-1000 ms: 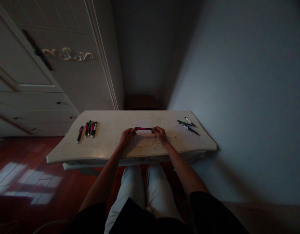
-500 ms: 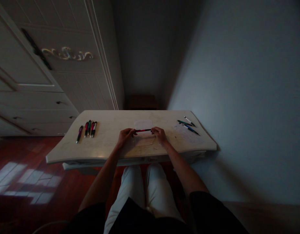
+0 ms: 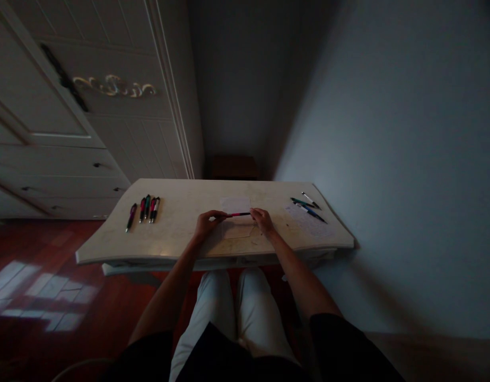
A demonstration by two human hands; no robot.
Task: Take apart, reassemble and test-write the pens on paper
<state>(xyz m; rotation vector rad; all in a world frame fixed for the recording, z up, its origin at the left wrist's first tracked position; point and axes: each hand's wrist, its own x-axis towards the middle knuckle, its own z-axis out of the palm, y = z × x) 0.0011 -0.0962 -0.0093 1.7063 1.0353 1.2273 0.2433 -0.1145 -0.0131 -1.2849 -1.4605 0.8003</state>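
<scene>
A pink and dark pen (image 3: 239, 214) lies level between my two hands, above the middle of the table. My left hand (image 3: 207, 223) pinches its left end, and my right hand (image 3: 262, 219) grips its right end with closed fingers. Beneath the pen are pale sheets of paper: one sheet (image 3: 235, 203) just beyond it and another sheet (image 3: 236, 229) on the near side. The fingertips are small and dim, so their exact hold is hard to make out.
Several pens (image 3: 147, 208) stand side by side at the table's left, with a purple pen (image 3: 131, 217) apart. At the right, a few pens (image 3: 308, 208) lie loosely beside a marked paper (image 3: 312, 224). A white cabinet (image 3: 149, 132) rises at left; a wall (image 3: 408, 159) borders the right.
Both hands and the pen have shifted slightly right in view. The left fingers now lie straighter along the pen, and more of its pink part shows. The camera has turned a little.
</scene>
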